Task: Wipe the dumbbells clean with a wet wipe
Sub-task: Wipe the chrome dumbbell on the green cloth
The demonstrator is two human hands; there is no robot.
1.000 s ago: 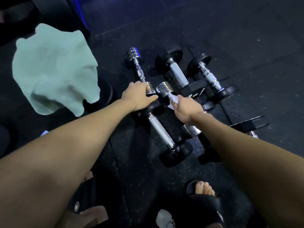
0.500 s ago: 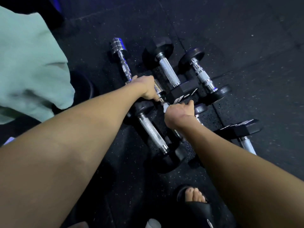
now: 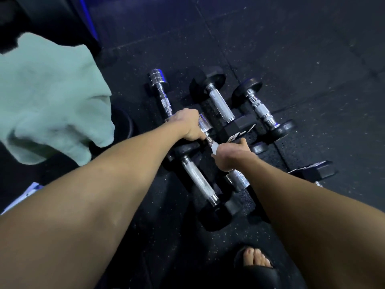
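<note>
L hand [image 3: 188, 127] grips chrome dumbbell [image 3: 205, 127] at its end, w/ other dumbbells on floor [image 3: 312, 59]. R hand [image 3: 230, 156] pinches wipe [image 3: 214, 147] round its bar, just beside L hand.

Chrome dumbbell [image 3: 205, 127] between hands, far head held up by left hand [image 3: 188, 127], near head [image 3: 238, 180] low by right wrist. White wipe [image 3: 214, 147] pinched in right hand [image 3: 231, 156] around its handle. Second chrome dumbbell [image 3: 161, 91] lies far left on floor. Black-headed dumbbells alongside: near one [image 3: 199, 182], hex one [image 3: 220, 105], round-plate one [image 3: 261, 108] to right.
</note>
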